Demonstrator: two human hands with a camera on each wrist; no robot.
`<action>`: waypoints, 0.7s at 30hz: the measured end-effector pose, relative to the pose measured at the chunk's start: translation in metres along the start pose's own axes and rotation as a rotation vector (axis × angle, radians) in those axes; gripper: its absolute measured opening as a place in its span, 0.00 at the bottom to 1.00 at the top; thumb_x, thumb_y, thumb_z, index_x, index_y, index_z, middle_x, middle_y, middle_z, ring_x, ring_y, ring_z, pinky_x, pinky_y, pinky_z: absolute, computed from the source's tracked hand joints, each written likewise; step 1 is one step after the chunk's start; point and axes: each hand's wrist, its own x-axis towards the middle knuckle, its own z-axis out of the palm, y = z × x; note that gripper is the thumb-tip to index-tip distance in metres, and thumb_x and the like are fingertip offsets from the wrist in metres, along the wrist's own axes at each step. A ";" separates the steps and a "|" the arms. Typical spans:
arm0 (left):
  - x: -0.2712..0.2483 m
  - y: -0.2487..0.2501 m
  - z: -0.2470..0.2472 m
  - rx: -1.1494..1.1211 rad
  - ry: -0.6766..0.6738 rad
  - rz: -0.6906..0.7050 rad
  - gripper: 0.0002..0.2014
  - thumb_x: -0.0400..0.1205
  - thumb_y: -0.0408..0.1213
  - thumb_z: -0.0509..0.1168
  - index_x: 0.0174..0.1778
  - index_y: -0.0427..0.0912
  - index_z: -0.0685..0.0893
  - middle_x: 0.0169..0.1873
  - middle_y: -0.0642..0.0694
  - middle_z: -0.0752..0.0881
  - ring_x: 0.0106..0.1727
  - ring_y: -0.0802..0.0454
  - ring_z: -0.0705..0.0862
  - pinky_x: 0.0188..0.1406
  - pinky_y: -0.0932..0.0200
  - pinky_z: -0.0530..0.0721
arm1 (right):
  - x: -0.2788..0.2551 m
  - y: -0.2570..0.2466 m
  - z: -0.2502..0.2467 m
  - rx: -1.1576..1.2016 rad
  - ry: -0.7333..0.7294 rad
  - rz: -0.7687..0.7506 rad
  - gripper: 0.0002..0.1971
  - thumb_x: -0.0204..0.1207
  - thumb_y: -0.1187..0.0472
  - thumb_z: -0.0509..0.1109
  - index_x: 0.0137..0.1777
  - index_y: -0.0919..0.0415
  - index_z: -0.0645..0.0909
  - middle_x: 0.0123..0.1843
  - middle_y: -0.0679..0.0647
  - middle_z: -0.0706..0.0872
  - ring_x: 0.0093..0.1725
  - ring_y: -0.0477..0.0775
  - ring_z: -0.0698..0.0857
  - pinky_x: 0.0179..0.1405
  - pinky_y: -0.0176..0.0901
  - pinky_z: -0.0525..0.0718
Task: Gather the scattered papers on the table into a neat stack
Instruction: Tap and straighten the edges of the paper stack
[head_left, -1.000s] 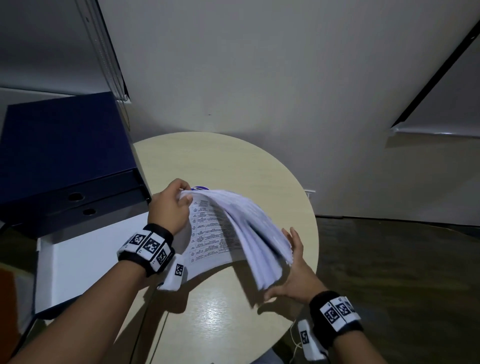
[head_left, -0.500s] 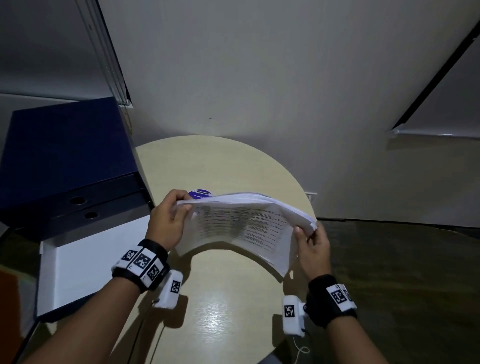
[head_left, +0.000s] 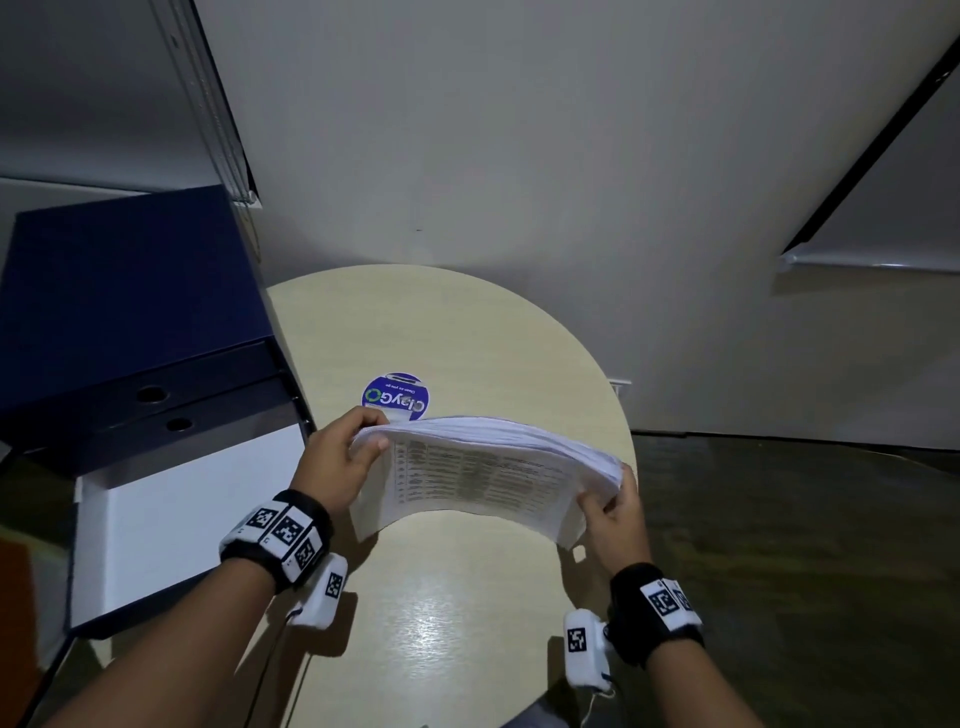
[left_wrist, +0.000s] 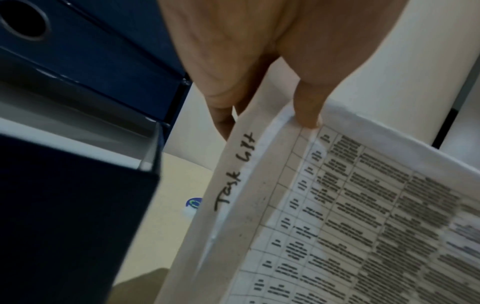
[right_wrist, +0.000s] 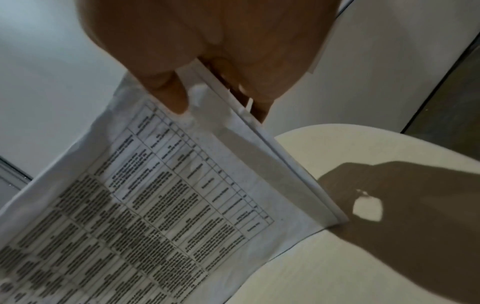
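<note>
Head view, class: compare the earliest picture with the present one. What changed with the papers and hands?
The right hand, earlier open beside the drooping papers, now grips their right edge; the bundle rose level. The left hand kept its grip; binders unmoved.

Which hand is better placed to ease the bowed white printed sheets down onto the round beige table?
Probably the right hand: its end of the bowed white printed sheets hangs lower, nearer the round beige table. The left hand pinches the higher end beside the dark blue binders.
</note>
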 end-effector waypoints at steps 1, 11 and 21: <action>-0.001 -0.001 0.000 -0.005 -0.011 -0.004 0.07 0.80 0.33 0.69 0.47 0.51 0.83 0.43 0.59 0.87 0.45 0.66 0.83 0.39 0.60 0.77 | -0.001 0.001 0.000 0.024 0.002 -0.008 0.22 0.80 0.71 0.69 0.62 0.42 0.73 0.56 0.46 0.84 0.58 0.51 0.85 0.51 0.45 0.84; 0.002 -0.004 0.004 -0.271 0.058 -0.084 0.03 0.84 0.41 0.67 0.45 0.49 0.84 0.46 0.56 0.88 0.47 0.63 0.83 0.47 0.62 0.77 | 0.011 -0.024 0.018 0.089 0.283 -0.061 0.05 0.83 0.60 0.70 0.44 0.51 0.82 0.46 0.45 0.86 0.47 0.41 0.82 0.49 0.44 0.76; 0.009 -0.004 0.013 -0.377 0.213 -0.225 0.07 0.84 0.41 0.65 0.42 0.49 0.86 0.44 0.55 0.89 0.45 0.64 0.83 0.50 0.60 0.76 | 0.019 -0.026 0.015 0.088 0.310 -0.048 0.11 0.83 0.65 0.65 0.43 0.49 0.82 0.47 0.48 0.85 0.46 0.44 0.81 0.45 0.44 0.75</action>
